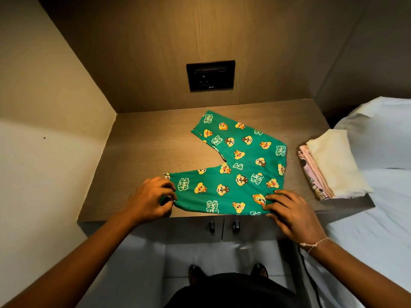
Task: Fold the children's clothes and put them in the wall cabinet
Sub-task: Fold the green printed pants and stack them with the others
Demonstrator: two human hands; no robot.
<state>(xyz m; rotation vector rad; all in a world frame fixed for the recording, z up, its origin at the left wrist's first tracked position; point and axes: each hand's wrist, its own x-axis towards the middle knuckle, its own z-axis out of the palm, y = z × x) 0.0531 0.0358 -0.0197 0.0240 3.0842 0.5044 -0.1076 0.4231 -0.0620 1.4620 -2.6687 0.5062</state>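
A pair of green children's trousers (240, 165) with a yellow cartoon print lies spread flat on the wooden counter (142, 152), legs pointing left and apart in a V. My left hand (151, 196) pinches the hem of the near leg at its left end. My right hand (287, 210) grips the near corner of the waist at the counter's front edge. A stack of folded clothes (333, 165), cream on top and pink below, sits at the counter's right end.
A black wall socket (210, 75) sits on the wooden back panel. Two cabinet doors with dark handles (223, 226) are below the counter. A bed with white sheets (378, 218) adjoins on the right. A plain wall closes the left side.
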